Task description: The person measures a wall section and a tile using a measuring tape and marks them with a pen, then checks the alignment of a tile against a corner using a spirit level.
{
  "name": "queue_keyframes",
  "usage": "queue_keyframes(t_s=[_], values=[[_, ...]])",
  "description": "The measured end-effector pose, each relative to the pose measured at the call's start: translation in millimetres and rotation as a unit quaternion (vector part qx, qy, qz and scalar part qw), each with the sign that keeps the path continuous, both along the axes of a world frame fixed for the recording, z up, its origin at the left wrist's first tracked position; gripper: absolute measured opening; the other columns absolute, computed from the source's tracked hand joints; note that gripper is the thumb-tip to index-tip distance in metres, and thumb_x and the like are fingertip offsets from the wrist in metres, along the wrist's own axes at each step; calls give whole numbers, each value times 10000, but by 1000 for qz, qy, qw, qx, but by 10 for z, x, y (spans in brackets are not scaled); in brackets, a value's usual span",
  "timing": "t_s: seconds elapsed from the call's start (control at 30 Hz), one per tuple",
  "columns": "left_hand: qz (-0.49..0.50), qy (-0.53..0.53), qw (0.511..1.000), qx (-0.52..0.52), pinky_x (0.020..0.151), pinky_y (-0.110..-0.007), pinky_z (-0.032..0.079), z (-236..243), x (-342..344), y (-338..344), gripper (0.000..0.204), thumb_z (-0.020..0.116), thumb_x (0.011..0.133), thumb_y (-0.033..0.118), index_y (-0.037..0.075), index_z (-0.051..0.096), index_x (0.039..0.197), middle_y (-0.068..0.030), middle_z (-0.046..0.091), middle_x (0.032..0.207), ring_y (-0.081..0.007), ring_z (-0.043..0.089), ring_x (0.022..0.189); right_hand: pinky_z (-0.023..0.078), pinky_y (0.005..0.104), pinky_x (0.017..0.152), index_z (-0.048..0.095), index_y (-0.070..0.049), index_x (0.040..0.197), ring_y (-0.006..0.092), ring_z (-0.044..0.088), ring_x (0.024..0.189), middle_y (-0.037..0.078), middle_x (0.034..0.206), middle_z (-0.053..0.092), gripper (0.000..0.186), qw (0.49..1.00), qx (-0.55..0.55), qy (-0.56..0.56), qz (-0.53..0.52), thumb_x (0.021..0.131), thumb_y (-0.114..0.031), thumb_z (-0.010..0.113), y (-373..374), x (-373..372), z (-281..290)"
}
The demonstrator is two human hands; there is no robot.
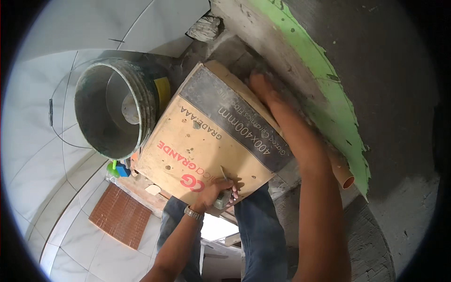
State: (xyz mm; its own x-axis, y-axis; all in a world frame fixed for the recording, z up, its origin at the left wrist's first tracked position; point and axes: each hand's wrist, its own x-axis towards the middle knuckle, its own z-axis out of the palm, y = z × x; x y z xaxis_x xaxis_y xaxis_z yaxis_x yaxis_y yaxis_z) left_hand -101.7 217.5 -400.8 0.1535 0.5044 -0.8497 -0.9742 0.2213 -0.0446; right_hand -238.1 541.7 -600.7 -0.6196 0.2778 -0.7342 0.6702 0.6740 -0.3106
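A worn cardboard tile carton (188, 136) stands tilted in front of me, its printed face dusty and pocked with small marks. My left hand (217, 192) is at its near edge, the fingers closed round a small tool with a grey-green body (222, 200) and a thin tip; its kind is unclear. My right hand (264, 87) reaches along the carton's far right side. Its fingers are blurred and partly hidden in shadow there, so their grip does not show. Below the carton are my knees (260, 221) in jeans.
Left of the carton a dirty bucket (82, 124) lies tipped with its opening toward me. A brown ridged tile (120, 215) rests on pale tiles. An orange pipe end (347, 182) sticks up at the right, beside a green-edged wall (324, 77). A crumpled bag (205, 28) lies beyond.
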Motion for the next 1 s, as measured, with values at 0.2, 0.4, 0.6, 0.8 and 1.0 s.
queue_keyframes(t_s=[0.2, 0.4, 0.6, 0.8, 1.0], values=[[-23, 2, 1000, 1, 533, -304, 553, -48, 18, -8, 273, 524, 1015, 240, 7, 625, 915, -145, 696, 812, -193, 668, 626, 525, 513, 934, 568, 21, 1233, 408, 648, 1113, 287, 1221, 636, 371, 994, -11, 58, 88, 999, -241, 450, -76, 50, -91], [-27, -5, 1000, -10, 525, -305, 518, 44, -51, 67, 275, 504, 1021, 246, 13, 597, 910, -139, 669, 815, -188, 625, 629, 507, 531, 928, 565, 58, 1150, 460, 635, 1074, 333, 1090, 650, 322, 995, -14, 100, -16, 1013, -210, 453, -133, 55, -70], [-4, -13, 1000, 15, 537, -294, 558, -49, 18, 18, 249, 514, 1014, 227, 13, 602, 923, -135, 689, 830, -187, 666, 661, 533, 527, 911, 577, 65, 1191, 426, 670, 1049, 300, 1105, 670, 350, 990, 24, 82, 109, 994, -217, 506, 51, 3, -11], [-29, 6, 1000, -9, 537, -291, 530, 10, -6, 4, 288, 513, 1017, 282, 29, 613, 922, -112, 667, 811, -169, 630, 645, 536, 515, 859, 533, 50, 1189, 433, 643, 1077, 328, 1184, 622, 335, 993, 8, 27, 118, 1012, -227, 467, 135, 740, 187], [-45, 4, 999, -4, 565, -299, 553, -45, 31, -47, 303, 506, 1023, 291, 33, 628, 919, -119, 694, 836, -175, 659, 665, 501, 526, 914, 514, 78, 1245, 472, 604, 1121, 355, 1225, 591, 423, 992, 35, 87, 80, 1009, -273, 487, 281, 885, 121]])
